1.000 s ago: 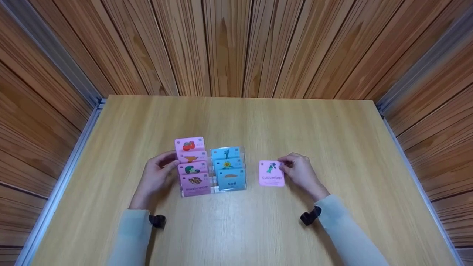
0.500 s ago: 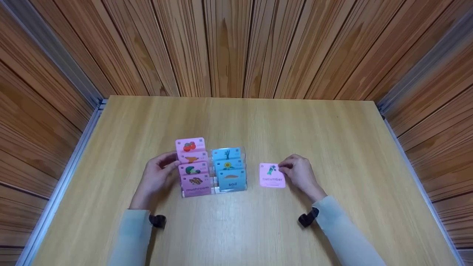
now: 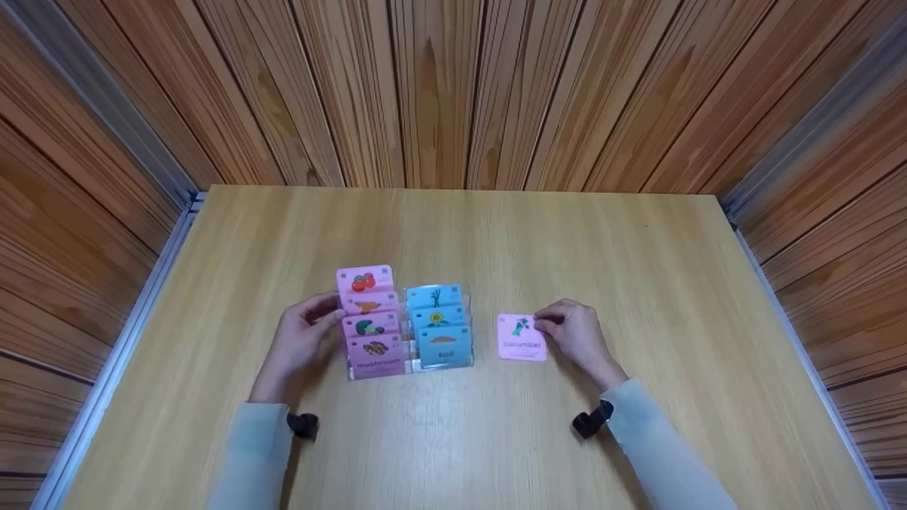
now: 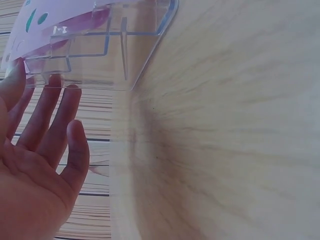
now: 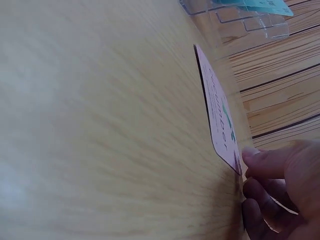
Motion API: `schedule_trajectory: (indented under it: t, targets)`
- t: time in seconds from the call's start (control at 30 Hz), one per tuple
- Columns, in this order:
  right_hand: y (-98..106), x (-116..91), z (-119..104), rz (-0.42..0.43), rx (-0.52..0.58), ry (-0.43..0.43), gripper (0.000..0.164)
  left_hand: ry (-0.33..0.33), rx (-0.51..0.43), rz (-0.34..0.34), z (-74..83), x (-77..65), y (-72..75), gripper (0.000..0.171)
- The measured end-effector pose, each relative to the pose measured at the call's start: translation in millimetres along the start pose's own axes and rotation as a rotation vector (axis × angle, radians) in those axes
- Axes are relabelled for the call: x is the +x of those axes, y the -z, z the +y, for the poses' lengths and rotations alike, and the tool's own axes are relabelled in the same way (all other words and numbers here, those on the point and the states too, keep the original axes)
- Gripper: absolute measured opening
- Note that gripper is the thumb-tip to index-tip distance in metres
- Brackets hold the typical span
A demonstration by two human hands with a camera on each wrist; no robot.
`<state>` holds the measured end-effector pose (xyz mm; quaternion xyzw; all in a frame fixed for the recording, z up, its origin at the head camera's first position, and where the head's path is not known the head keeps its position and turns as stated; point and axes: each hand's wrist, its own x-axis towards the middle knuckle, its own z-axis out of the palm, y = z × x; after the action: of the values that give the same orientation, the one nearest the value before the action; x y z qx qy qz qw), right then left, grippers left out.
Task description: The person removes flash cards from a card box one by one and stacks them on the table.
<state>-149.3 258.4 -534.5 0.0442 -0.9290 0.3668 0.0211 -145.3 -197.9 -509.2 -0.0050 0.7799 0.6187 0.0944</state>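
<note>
The cucumber card point(image 3: 521, 338) has shifted slightly nearer.

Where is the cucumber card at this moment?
In the head view, the cucumber card is right of centre, to the right of the rack and apart from it; the fingers of the right hand hold its upper right corner.

left hand point(image 4: 35, 172) palm showing, thumb and fingertips on the edge of a clear stepped holder point(image 4: 124, 50), pinky clear of it | pink card point(image 4: 55, 14) with green bits sitting in it | pale wood tabletop point(image 4: 225, 120) fills the right, kinda blurry | plank wall point(image 4: 97, 125) behind the hand
</note>
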Motion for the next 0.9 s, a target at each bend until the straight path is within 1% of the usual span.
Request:
schedule_trajectory:
  t: [0.1,0.2,0.4,0.63,0.7,0.83,0.9]
  targets:
    - [0.5,-1.0,-2.1,-0.001,0.028,-0.015,0.015,0.013,-0.002,0.000,0.1,0.1,-0.5,0.041]
    - [0.8,-1.0,-5.7,0.014,0.054,-0.006,0.014,0.018,0.001,-0.002,-0.6,0.9,-0.4,0.043]
    - [2.7,0.0,-17.2,0.069,0.109,0.031,0.015,-0.008,0.008,-0.011,-3.3,1.5,2.8,0.044]
    - [3.3,3.4,-35.9,0.098,0.177,0.085,0.015,0.004,-0.085,-0.049,-2.5,-1.9,7.2,0.040]
    - [3.1,5.2,-41.8,0.102,0.196,0.102,0.015,0.005,-0.092,-0.059,-2.3,-2.1,7.6,0.040]
    - [1.7,9.4,-53.0,0.082,0.219,0.121,0.016,-0.014,-0.049,-0.064,-3.4,-1.4,7.0,0.039]
    - [0.6,10.9,-59.2,0.064,0.230,0.126,0.017,-0.008,-0.028,-0.062,-3.8,-0.9,6.1,0.039]
